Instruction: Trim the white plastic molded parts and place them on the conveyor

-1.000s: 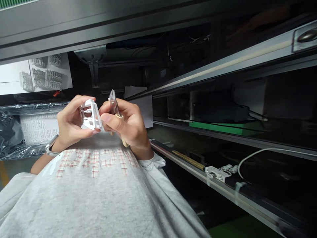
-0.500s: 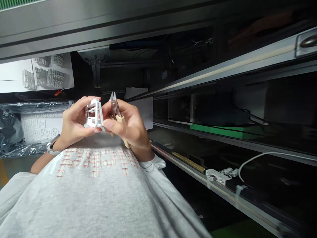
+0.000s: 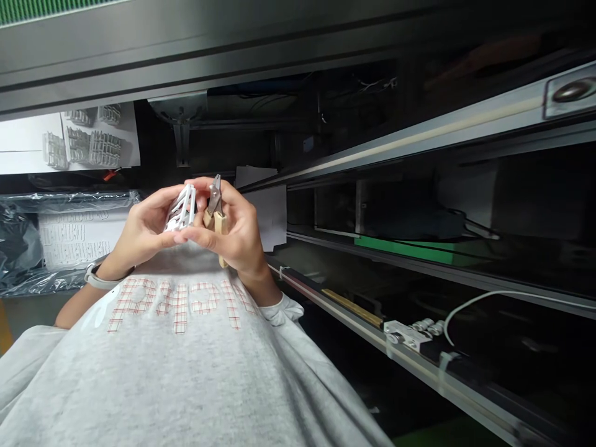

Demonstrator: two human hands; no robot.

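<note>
My left hand (image 3: 145, 225), with a grey band at its wrist, grips a small white plastic frame (image 3: 181, 211) made of thin bars, thumb below and fingers above. Close beside it, my right hand (image 3: 241, 231) holds small pliers (image 3: 215, 202) with pointed metal jaws and cream handles. The jaws point up and away from the white frame. Fingertips and thumb of my right hand also reach the frame's right side. Both hands are in front of the grey shirt, and part of the frame is hidden behind the fingers.
On white sheets at the left lie several similar parts (image 3: 105, 149), with more on a plastic-wrapped tray (image 3: 77, 239) nearer me. A metal beam (image 3: 186, 56) crosses above. To the right run rails (image 3: 395, 143), a green strip (image 3: 405, 249) and a white cable (image 3: 503, 293).
My right hand has moved left against the white frame, its fingers and thumb now on the frame's side. The frame has turned and tilted, and the pliers have become more upright.
</note>
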